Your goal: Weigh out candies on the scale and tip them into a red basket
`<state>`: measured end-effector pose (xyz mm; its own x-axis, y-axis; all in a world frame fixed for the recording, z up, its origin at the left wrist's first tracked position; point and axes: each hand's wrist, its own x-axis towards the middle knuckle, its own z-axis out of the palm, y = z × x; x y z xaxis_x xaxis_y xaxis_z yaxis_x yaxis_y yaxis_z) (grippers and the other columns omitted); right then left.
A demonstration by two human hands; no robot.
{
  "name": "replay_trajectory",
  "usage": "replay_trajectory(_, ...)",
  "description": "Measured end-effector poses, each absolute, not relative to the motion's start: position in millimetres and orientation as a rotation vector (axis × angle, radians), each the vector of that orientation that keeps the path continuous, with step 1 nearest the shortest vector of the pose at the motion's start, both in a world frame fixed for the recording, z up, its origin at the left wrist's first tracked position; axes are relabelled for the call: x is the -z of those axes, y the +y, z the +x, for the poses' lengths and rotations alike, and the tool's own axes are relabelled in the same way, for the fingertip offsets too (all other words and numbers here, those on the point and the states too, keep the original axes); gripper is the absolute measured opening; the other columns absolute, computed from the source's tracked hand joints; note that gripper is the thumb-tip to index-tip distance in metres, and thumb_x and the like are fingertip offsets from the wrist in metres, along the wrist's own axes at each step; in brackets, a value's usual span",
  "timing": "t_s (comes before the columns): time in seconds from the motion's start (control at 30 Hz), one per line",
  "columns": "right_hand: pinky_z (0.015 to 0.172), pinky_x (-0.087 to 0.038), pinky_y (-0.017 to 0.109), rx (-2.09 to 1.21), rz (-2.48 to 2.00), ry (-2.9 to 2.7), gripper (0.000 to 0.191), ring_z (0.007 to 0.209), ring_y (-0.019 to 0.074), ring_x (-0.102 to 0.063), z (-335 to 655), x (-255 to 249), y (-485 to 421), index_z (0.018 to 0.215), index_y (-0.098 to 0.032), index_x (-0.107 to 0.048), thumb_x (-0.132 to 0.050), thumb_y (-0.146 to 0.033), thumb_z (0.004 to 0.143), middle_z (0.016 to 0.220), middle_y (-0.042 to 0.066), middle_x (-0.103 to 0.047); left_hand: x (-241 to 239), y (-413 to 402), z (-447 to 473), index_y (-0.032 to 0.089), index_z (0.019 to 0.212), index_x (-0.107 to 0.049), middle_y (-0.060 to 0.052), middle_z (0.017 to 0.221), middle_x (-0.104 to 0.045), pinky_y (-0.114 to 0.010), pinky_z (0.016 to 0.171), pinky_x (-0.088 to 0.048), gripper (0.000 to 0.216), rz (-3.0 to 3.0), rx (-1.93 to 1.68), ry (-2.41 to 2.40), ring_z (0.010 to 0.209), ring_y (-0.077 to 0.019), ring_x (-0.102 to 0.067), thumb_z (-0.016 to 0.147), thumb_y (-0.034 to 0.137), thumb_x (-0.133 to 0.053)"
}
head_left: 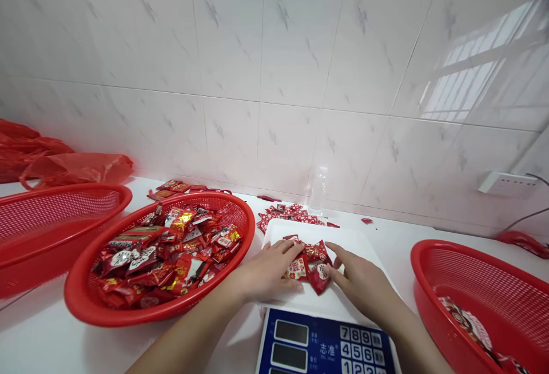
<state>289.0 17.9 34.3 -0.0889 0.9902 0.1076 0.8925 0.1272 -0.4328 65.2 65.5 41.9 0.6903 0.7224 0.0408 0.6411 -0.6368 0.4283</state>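
Observation:
Several small red snack packets (pixel 318 252) lie in a pile on the white tray (pixel 343 299) of a digital scale (pixel 321 348). From the left side, my left hand (pixel 272 271) rests its outstretched fingers over the edge of the pile. My right hand (pixel 364 277) is at the pile's right side, thumb and fingers apart, the tips touching the packets. Between the two hands, a dark red packet (pixel 319 278) points toward me. The scale's blue panel shows number keys and dark displays; its lower part is cut off.
A red basket (pixel 72 299) full of mixed packets stands left of the scale. Another red basket (pixel 64 237) is at far left, near red plastic bags (pixel 81 167). At right, a red basket (pixel 433 248) holds a few packets. Loose packets (pixel 289 214) and a clear bottle (pixel 318 191) are by the wall.

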Motion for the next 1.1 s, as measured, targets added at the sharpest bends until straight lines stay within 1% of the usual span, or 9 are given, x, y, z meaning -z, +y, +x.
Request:
replay_trajectory(0.1, 0.08, -0.044, 0.038, -0.384, -1.753, -2.115, 0.047, 0.097, 0.025, -0.063, 286.9, -32.7, 16.9, 0.137, -0.031, -0.044, -0.045, -0.034, 0.09, 0.112, 0.006, -0.066, -39.8, 66.0, 66.3, 0.026, 0.142, -0.039, -0.011, 0.151, -0.037, -0.047, 0.109, -0.031, 0.07, 2.535, -0.339, 1.037, 0.139, -0.032, -0.032, 0.079, 0.042, -0.065)
replay_trajectory(0.23, 0.082, -0.045, 0.038, -0.389, -1.692, -2.164, 0.046, 0.097, 0.0247, -0.062, 285.0, -30.8, 14.9, 0.135, -0.033, -0.047, -0.045, -0.03, 0.09, 0.106, 0.005, -0.066, -40.3, 66.2, 68.0, 0.028, 0.129, -0.052, -0.008, 0.137, -0.052, -0.043, 0.101, -0.04, 0.046, 2.532, -0.475, 1.036, 0.125, -0.0287, -0.048, 0.083, 0.027, -0.06)
replay_trajectory(0.33, 0.081, -0.045, 0.038, -0.386, -1.697, -2.176, 0.046, 0.096, 0.0245, -0.062, 284.2, -31.1, 13.5, 0.134, -0.032, -0.048, -0.045, -0.028, 0.089, 0.103, 0.005, -0.066, -40.6, 67.7, 69.4, 0.027, 0.125, -0.055, -0.006, 0.13, -0.057, -0.041, 0.099, -0.042, 0.041, 2.456, -0.617, 1.043, 0.119, -0.026, -0.052, 0.084, 0.019, -0.055)
replay_trajectory(0.47, 0.079, -0.045, 0.04, -0.358, -1.757, -2.152, 0.039, 0.095, 0.0261, -0.063, 284.2, -33.8, 12.0, 0.128, -0.029, -0.053, -0.045, -0.03, 0.089, 0.104, 0.006, -0.066, -43.6, 71.0, 72.9, 0.022, 0.117, -0.06, -0.008, 0.119, -0.064, -0.044, 0.097, -0.043, 0.034, 2.255, -0.882, 1.089, 0.112, -0.0274, -0.057, 0.083, 0.02, -0.057)
replay_trajectory(0.7, 0.077, -0.047, 0.039, -0.375, -1.692, -2.054, 0.037, 0.089, 0.023, -0.062, 285.2, -36.2, 12.4, 0.127, -0.029, -0.052, -0.045, -0.031, 0.091, 0.116, 0.006, -0.06, -48.8, 76.4, 77.4, 0.02, 0.132, -0.042, -0.01, 0.122, -0.063, -0.04, 0.093, -0.05, 0.054, 1.438, -1.168, 0.792, 0.11, -0.0243, -0.061, 0.083, 0.026, -0.064)
replay_trajectory(0.8, 0.084, -0.046, 0.041, -0.485, -1.575, -1.976, 0.035, 0.1, 0.0251, -0.06, 283.7, -36.4, 12.0, 0.125, -0.03, -0.054, -0.048, -0.036, 0.091, 0.118, 0.005, -0.06, -51.8, 75.8, 78.3, 0.023, 0.127, -0.042, -0.009, 0.117, -0.065, -0.037, 0.086, -0.052, 0.05, 1.131, -1.148, 0.651, 0.101, -0.0223, -0.065, 0.083, 0.025, -0.065)
replay_trajectory(0.87, 0.086, -0.048, 0.041, -0.691, -1.444, -1.809, 0.044, 0.111, 0.0264, -0.056, 278.9, -35.5, 11.0, 0.132, -0.031, -0.047, -0.049, -0.044, 0.091, 0.126, 0.007, -0.056, -55.1, 70.8, 81.1, 0.023, 0.121, -0.045, -0.009, 0.114, -0.066, -0.036, 0.085, -0.052, 0.042, 1.052, -1.12, 0.596, 0.098, -0.0214, -0.066, 0.084, 0.024, -0.065)
replay_trajectory(1.03, 0.1, -0.043, 0.042, -1.285, -0.905, -1.309, 0.094, 0.134, 0.0244, -0.039, 248.8, -30.3, 1.3, 0.148, -0.04, -0.001, -0.067, -0.045, 0.081, 0.152, 0.008, -0.031, -54.7, 41.7, 95.6, 0.024, 0.132, -0.038, -0.009, 0.117, -0.063, -0.037, 0.091, -0.049, 0.049, 1.358, -1.105, 0.598, 0.104, -0.0224, -0.063, 0.088, 0.022, -0.059)
replay_trajectory(1.1, 0.103, -0.04, 0.043, -1.446, -0.751, -1.095, 0.101, 0.13, 0.0234, -0.046, 234.4, -28.2, -4.3, 0.148, -0.042, 0.003, -0.071, -0.041, 0.079, 0.15, 0.007, -0.037, -48.5, 28.9, 100.2, 0.026, 0.141, -0.029, -0.011, 0.132, -0.055, -0.04, 0.097, -0.046, 0.058, 1.633, -1.072, 0.652, 0.114, -0.0243, -0.058, 0.089, 0.019, -0.054)
